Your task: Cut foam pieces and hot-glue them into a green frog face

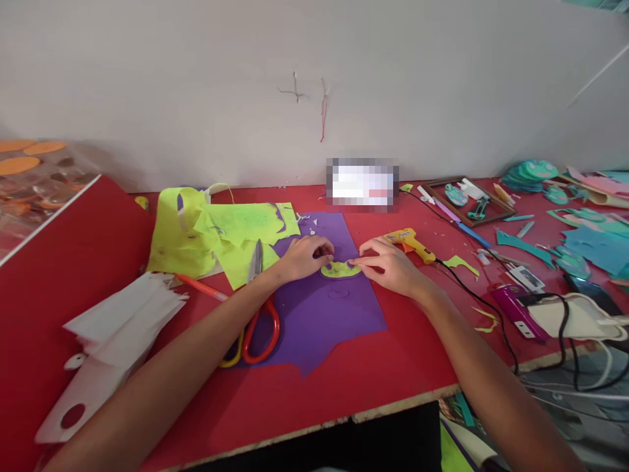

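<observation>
A small yellow-green felt cutout (339, 269), curved along its lower edge, lies on a purple felt sheet (319, 321). My left hand (305, 257) pinches or presses its left end with the fingertips. At its right end, my right hand (390, 263) has thumb and forefinger closed on the edge. Scissors with red and yellow handles (263, 334) rest on the purple sheet beneath my left forearm, blades pointing away. Just beyond my right hand lies a yellow glue gun (411, 245) with a black cord.
Yellow-green felt scraps (246, 223) and white paper pieces (122, 328) lie to the left. A lit, blurred screen (362, 185) stands by the wall. On the right are a wooden tray (498, 213), teal felt pieces (597, 246), a magenta device (518, 311) and tangled cables.
</observation>
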Demonstrator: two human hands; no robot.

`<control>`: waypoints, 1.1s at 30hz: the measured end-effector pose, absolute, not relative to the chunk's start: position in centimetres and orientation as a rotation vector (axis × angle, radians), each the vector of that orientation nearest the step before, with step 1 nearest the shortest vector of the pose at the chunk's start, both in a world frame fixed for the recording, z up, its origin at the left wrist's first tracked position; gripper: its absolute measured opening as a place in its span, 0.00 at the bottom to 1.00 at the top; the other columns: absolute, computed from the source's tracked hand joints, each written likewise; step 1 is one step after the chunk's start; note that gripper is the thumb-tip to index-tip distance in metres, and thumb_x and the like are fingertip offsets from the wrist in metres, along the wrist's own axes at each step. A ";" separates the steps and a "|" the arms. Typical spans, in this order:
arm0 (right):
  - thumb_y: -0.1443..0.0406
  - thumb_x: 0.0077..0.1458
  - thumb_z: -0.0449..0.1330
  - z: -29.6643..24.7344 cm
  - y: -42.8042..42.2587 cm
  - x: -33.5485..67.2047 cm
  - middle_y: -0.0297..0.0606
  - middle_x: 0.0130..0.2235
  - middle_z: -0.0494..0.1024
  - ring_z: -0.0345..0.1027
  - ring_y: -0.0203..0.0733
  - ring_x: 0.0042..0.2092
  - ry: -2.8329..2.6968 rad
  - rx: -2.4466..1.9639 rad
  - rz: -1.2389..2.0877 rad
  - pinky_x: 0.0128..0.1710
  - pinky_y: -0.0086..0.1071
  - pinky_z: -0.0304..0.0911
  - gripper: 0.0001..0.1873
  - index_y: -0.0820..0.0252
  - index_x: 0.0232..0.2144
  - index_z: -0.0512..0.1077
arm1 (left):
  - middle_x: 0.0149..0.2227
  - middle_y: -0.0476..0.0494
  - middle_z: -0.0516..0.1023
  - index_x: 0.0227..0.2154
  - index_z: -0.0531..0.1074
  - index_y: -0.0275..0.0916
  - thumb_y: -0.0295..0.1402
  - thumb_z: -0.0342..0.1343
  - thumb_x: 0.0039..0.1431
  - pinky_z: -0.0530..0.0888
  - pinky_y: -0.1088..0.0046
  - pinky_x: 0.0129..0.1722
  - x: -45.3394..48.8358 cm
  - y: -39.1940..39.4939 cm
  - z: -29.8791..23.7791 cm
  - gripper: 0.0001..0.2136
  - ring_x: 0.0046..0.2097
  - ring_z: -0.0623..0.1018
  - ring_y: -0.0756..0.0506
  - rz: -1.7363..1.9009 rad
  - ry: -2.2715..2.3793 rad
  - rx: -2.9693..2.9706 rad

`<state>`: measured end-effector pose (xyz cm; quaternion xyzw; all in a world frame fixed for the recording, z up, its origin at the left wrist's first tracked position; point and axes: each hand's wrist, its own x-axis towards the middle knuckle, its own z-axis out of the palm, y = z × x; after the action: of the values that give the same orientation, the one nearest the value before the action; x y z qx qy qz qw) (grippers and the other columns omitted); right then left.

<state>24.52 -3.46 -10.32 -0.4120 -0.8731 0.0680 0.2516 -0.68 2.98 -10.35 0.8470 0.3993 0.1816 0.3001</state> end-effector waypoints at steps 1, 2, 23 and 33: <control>0.66 0.65 0.57 -10.3 -3.5 24.5 0.41 0.42 0.74 0.67 0.46 0.46 -2.375 -1.120 0.185 0.46 0.42 0.66 0.14 0.50 0.42 0.82 | 0.37 0.46 0.80 0.37 0.76 0.39 0.31 0.56 0.59 0.69 0.72 0.37 -0.7 3.0 -10.3 0.06 0.37 0.77 0.47 0.479 1.067 2.247; 0.66 0.65 0.57 -10.3 -3.5 24.5 0.41 0.43 0.74 0.67 0.46 0.46 -2.373 -1.118 0.186 0.47 0.42 0.66 0.14 0.49 0.43 0.82 | 0.37 0.46 0.81 0.37 0.76 0.39 0.31 0.55 0.59 0.69 0.72 0.37 -0.7 3.0 -10.3 0.06 0.38 0.77 0.47 0.480 1.073 2.246; 0.65 0.64 0.57 -10.0 -3.6 24.7 0.41 0.41 0.70 0.65 0.44 0.44 -2.392 -1.103 0.247 0.44 0.40 0.65 0.14 0.49 0.44 0.82 | 0.36 0.47 0.82 0.35 0.77 0.41 0.31 0.54 0.60 0.70 0.72 0.38 -0.6 3.2 -11.1 0.07 0.37 0.78 0.47 0.549 1.099 2.209; 0.65 0.65 0.56 -10.0 -3.5 24.8 0.41 0.40 0.70 0.65 0.44 0.43 -2.410 -1.111 0.251 0.44 0.39 0.64 0.14 0.51 0.43 0.82 | 0.34 0.48 0.80 0.36 0.76 0.39 0.29 0.57 0.57 0.70 0.74 0.36 -0.8 3.3 -10.9 0.05 0.35 0.77 0.49 0.521 1.033 2.184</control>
<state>24.77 -3.55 -10.04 -0.4051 -0.8786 0.0913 0.2357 -0.84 3.29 -10.87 0.8344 0.3949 0.1991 0.3288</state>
